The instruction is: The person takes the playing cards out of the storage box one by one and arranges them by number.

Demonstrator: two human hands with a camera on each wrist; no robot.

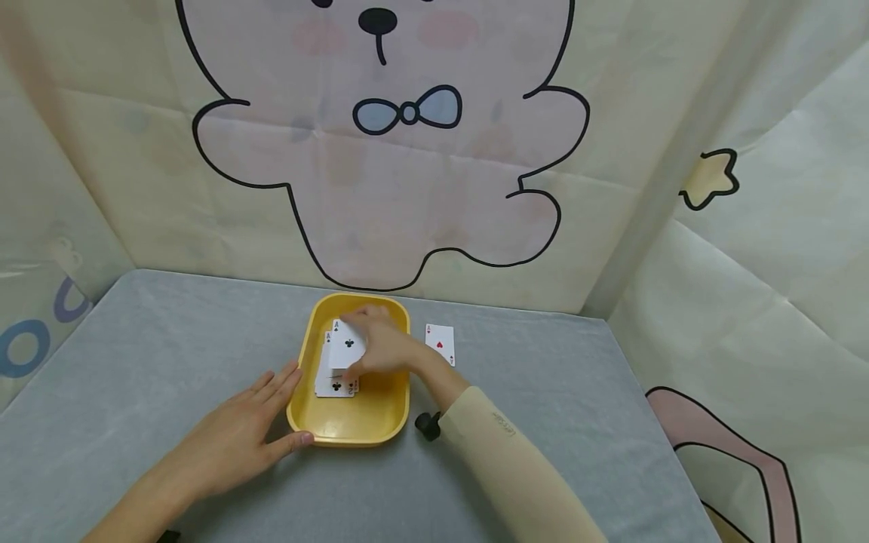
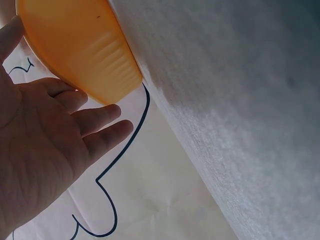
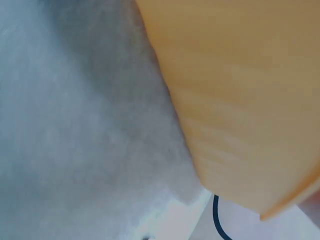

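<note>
A yellow tray [image 1: 373, 415] stands on the table, and several white playing cards [image 1: 324, 381] lie inside it. My right hand [image 1: 383, 343] reaches over the tray's right rim and grips a playing card, the ace of clubs [image 1: 345, 347], thumb at its near edge and fingers at its far edge. That card overlaps the others below it. My left hand [image 1: 254, 426] rests against the tray's left rim, fingers spread and thumb at the near left corner. In the left wrist view the fingers [image 2: 102, 117] lie along the outside of the tray wall [image 2: 95, 60].
An ace of hearts card [image 1: 440, 343] lies face up on the grey cloth, right of the tray. Behind the table [image 1: 204, 339] hangs a cream fabric wall [image 1: 407, 204] with a cartoon animal. More fabric [image 1: 760, 302] closes the right side.
</note>
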